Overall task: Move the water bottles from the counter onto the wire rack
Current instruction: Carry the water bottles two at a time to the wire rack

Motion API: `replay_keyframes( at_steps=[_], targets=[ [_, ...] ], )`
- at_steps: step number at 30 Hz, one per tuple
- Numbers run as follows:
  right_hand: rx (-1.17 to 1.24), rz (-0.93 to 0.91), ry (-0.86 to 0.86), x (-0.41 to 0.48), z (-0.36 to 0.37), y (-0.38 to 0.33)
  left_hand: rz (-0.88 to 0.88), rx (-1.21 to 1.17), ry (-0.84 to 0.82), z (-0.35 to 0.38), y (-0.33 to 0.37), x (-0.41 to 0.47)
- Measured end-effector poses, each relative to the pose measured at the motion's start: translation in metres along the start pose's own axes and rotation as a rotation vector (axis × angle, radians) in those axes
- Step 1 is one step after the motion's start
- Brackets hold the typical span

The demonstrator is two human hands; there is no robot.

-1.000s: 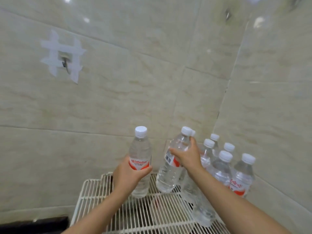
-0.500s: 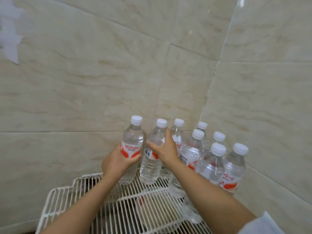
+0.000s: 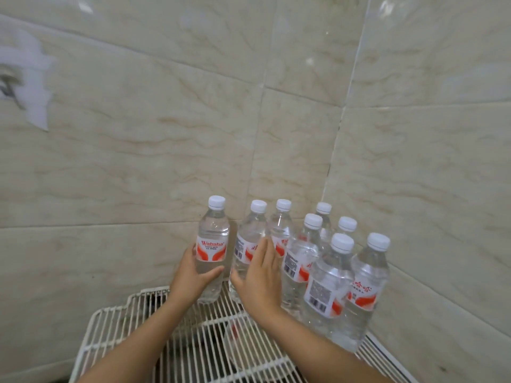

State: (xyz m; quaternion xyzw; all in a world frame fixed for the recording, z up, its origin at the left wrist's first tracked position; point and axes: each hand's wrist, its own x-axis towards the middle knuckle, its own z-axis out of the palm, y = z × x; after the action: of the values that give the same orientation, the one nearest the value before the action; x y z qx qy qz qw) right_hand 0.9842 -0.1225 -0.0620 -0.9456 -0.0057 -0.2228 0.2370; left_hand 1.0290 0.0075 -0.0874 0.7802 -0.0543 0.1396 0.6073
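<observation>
A white wire rack (image 3: 110, 324) fills the bottom of the view in a tiled corner. Several clear water bottles with white caps and red labels stand upright on it, clustered at the back right (image 3: 329, 286). My left hand (image 3: 193, 280) is wrapped around the leftmost bottle (image 3: 213, 236), which stands on the rack by the back wall. The second bottle (image 3: 249, 239) stands just right of it. My right hand (image 3: 260, 283) is in front of this bottle with fingers straight and apart, thumb near its lower body, not gripping it.
Beige tiled walls close in at the back and right, meeting in a corner (image 3: 334, 150). A white tape patch with a metal hook (image 3: 30, 84) is on the left wall. Dark shapes show below the rack wires (image 3: 221, 344).
Both held bottles came down and now stand on the rack beside the others. My right hand's fingers have opened off the second bottle. My left hand still grips its bottle.
</observation>
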Motion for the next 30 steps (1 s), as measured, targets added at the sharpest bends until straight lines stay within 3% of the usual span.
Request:
replay_keyframes(
  at_steps=[5, 9, 16, 23, 30],
  targets=[
    [0.048, -0.073, -0.125, -0.020, 0.013, -0.001, -0.156, 0.193, 0.013, -0.032, -0.010, -0.034],
    [0.099, -0.171, -0.135, -0.035, 0.016, -0.019, -0.236, 0.224, 0.165, -0.076, -0.011, -0.070],
    [0.143, -0.351, -0.353, -0.085, 0.008, -0.054, -0.333, 0.316, 0.480, -0.142, 0.012, -0.169],
    [0.355, -0.560, -0.529, -0.176, -0.034, -0.094, -0.358, 0.508, 0.813, -0.164, 0.046, -0.332],
    [0.530, -0.904, -0.726, -0.289, -0.075, -0.125, -0.475, 0.633, 1.061, -0.177, 0.088, -0.476]
  ],
)
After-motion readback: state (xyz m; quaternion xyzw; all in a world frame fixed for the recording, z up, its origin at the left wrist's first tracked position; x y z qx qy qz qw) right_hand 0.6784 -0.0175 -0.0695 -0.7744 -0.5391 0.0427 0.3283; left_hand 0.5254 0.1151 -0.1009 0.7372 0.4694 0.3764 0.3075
